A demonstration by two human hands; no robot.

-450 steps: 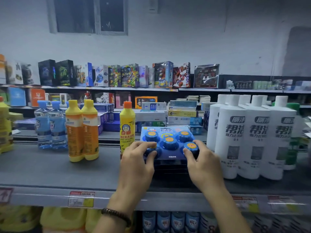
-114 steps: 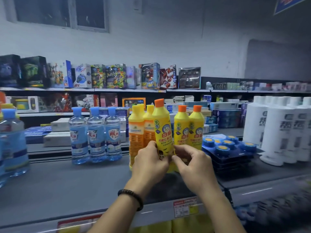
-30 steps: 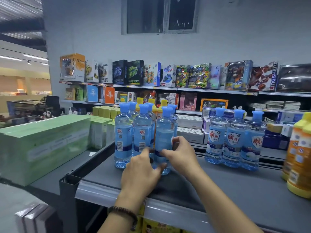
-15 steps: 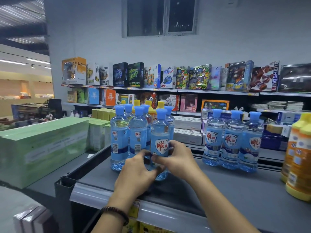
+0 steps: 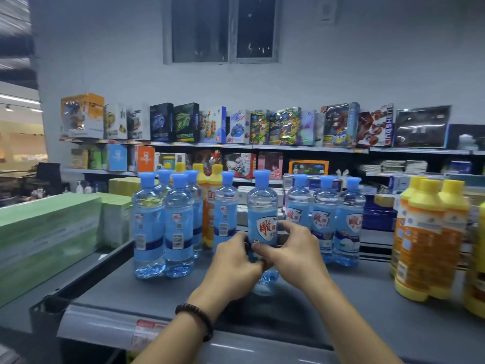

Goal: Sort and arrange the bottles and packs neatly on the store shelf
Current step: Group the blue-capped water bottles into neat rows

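Both of your hands, left hand (image 5: 236, 261) and right hand (image 5: 294, 254), are clamping the clear blue-capped plastic water bottle (image 5: 262, 219) upright on the grey shelf (image 5: 367, 306), so you are best keeping its base down and red label forward while sliding it beside the three matching bottles (image 5: 325, 222).

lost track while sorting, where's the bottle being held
Head view, centre: the held bottle is between both hands on the shelf, in the gap between the left cluster and the right trio.
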